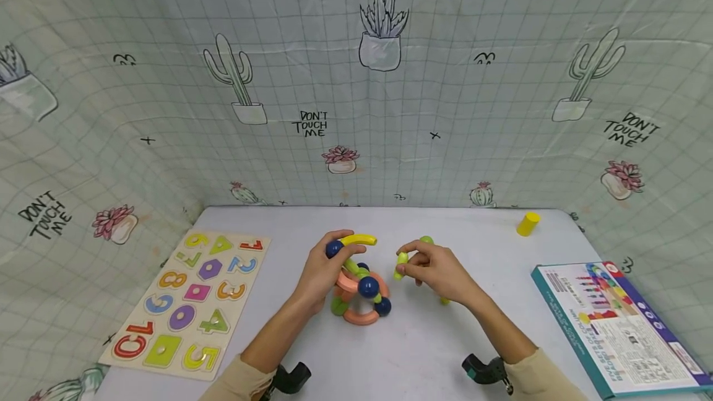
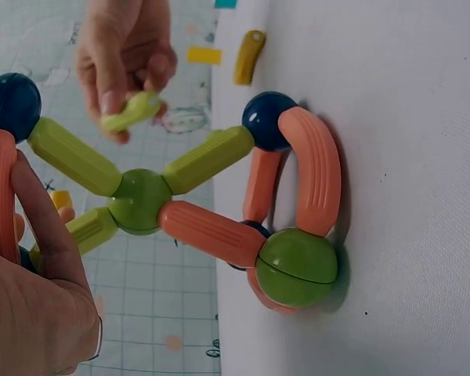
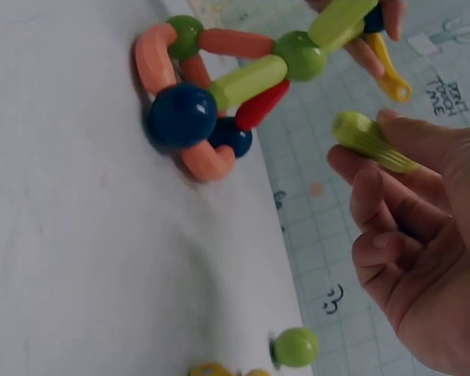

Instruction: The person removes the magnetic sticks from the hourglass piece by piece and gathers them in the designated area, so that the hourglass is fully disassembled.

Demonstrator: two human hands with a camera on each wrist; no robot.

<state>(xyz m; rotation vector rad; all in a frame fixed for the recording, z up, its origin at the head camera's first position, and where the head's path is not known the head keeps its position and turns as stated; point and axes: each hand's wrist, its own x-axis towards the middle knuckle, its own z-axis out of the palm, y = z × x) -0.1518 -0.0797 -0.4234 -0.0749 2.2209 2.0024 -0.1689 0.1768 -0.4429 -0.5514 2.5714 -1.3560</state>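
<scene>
A model of magnetic sticks and balls (image 1: 368, 287) stands on the white table, its ring of curved orange sticks (image 2: 317, 176) at the bottom. My left hand (image 1: 317, 274) grips its upper part, around a navy ball and a curved orange stick. Beside those fingers a curved yellow stick (image 1: 359, 239) points right. In the left wrist view, straight lime sticks and an orange one meet at a green ball (image 2: 141, 201). To the right of the model, my right hand (image 1: 442, 268) pinches a short lime-green stick (image 3: 368, 141) between thumb and forefinger, apart from the model.
On the left lies a number-and-shape puzzle board (image 1: 248, 278). A flat toy box (image 1: 624, 327) lies at the right, and a yellow cylinder (image 1: 528, 224) stands at the back right. A loose green ball (image 3: 296, 347) sits behind my right hand. Printed cloth hangs around the table.
</scene>
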